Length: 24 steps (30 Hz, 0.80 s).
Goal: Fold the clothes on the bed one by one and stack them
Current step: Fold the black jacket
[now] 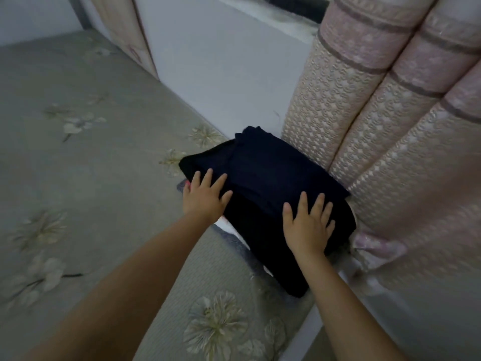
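A folded black garment [263, 178] lies on top of a stack at the right edge of the bed [86, 165], close to the curtain. Slivers of other clothes, red and grey [182, 184], peek out from under it on the left. My left hand [204, 196] rests flat on the garment's left side with fingers spread and straight. On its near right side lies my right hand [308, 225], also flat with fingers spread. Both palms press down on the black cloth.
The bed has a grey-green cover with pale flower prints. A thick pink patterned curtain [385, 131] hangs in folds right beside the stack. A pale wall [221, 74] runs along the bed's far side, with a window ledge above.
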Motion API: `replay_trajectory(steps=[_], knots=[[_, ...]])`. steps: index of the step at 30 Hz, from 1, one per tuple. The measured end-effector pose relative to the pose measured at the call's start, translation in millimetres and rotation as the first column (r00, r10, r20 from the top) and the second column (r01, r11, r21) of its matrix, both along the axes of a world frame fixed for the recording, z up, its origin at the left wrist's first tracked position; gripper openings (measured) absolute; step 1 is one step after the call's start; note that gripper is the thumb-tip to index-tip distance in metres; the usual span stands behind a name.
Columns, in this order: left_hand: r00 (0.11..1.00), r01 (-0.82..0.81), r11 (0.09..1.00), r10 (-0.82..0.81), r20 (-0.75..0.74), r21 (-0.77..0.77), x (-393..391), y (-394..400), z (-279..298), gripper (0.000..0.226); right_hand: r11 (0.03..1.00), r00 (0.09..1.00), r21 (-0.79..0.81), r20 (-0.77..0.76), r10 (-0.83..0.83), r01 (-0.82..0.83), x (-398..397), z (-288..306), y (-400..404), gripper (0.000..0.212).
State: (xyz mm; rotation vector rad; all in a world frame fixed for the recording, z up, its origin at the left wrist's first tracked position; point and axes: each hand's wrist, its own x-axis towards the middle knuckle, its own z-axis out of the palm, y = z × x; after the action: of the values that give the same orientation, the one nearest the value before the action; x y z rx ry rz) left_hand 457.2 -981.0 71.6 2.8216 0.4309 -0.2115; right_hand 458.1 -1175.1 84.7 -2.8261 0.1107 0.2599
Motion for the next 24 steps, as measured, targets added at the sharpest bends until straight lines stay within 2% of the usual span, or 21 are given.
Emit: replay_trajectory(steps=[3,5,8,11,18,21,24], knots=[[0.999,-0.039,0.994,0.036,0.026,0.104,-56.2,35.0,26.0,0.052,0.977,0.977,-0.046,0.041,0.211,-0.209,-29.4,27.4,44.4,0.06],[0.993,-0.116,0.983,0.111,0.037,0.14,-111.4,63.3,43.0,0.052,0.931,0.93,-0.063,0.057,0.363,-0.36,-64.9,44.7,85.0,0.058],[0.962,-0.272,0.947,0.269,0.041,0.173,-220.3,106.6,67.7,0.051,0.828,0.823,-0.052,0.093,0.561,-0.558,-144.3,68.4,154.0,0.055],[0.894,-0.447,0.878,0.444,0.06,0.17,-351.1,142.6,84.4,0.05,0.691,0.683,-0.04,0.122,0.72,-0.722,-249.4,85.7,217.4,0.055],[0.624,-0.771,0.597,0.778,0.074,0.221,-695.8,201.9,114.6,0.052,0.254,0.237,-0.076,0.182,0.954,-0.964,-542.2,103.4,336.7,0.059],[0.461,-0.87,0.435,0.885,0.067,0.233,-822.8,211.3,115.6,0.052,0.028,0.015,-0.069,0.192,0.981,-0.997,-655.1,101.4,373.0,0.059],[0.298,-0.93,0.278,0.953,0.049,0.242,-927.4,213.1,112.7,0.051,-0.143,-0.153,-0.069,0.186,0.971,-0.987,-753.7,97.8,407.0,0.056]])
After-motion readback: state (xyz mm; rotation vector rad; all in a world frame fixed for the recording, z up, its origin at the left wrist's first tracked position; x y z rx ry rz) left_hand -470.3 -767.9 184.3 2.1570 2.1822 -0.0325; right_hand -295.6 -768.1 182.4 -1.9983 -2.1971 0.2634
